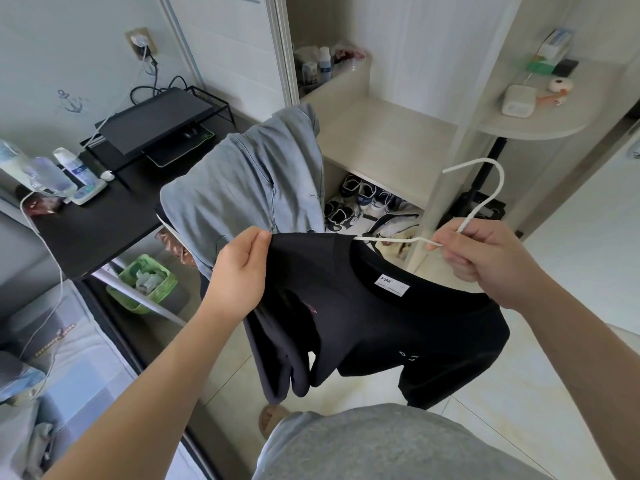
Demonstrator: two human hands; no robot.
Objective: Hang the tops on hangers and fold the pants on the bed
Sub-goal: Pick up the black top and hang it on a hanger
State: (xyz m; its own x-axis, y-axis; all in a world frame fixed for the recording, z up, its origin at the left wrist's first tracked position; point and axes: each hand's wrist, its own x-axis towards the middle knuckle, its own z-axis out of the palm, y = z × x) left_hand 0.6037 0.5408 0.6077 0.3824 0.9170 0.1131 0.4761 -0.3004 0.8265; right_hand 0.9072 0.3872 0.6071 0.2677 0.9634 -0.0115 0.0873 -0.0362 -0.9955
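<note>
A black top [374,327] with a white neck label hangs in front of me, partly on a white hanger [485,188] whose arm runs into the neck opening. My left hand [239,271] pinches the top's shoulder edge between thumb and fingers. My right hand [485,261] grips the hanger just below its hook, which points up and left. Behind the top, light blue-grey pants [249,181] are draped over what looks like a chair back. The bed [69,358] lies at the lower left.
A black desk [104,223] at the left holds a monitor stand, bottles and cables. Under it sits a green bin [145,282]. An open wardrobe [391,140] with shelves and shoes [360,202] stands ahead. A round side shelf [533,123] is at the right.
</note>
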